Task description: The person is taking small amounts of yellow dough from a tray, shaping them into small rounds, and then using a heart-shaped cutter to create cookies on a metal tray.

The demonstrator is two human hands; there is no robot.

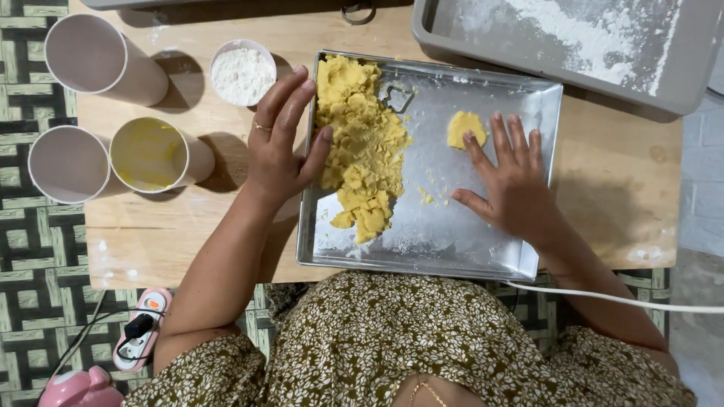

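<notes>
the small yellow dough piece (pixel 465 126), roundish with no clear long axis, lies flat in the metal tray (pixel 528 98) under the right hand (pixel 513 185)'s spread, unclenched fingertips. the left hand (pixel 283 143), fingers loose, rests on the tray's left rim against the dough heap (pixel 362 143), which runs lengthwise away from the person.

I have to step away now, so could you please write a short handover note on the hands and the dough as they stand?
Left hand: open, resting on the left rim of the metal tray, fingertips against the dough pile.
Right hand: open, flat on the tray floor, fingertips on the small dough disc.
A cookie cutter lies in the tray beside the pile.
The flour bowl and three cups stand left of the tray on the wooden board.
Done: one disc separated.
Left: most of the dough remains in the pile.
</notes>
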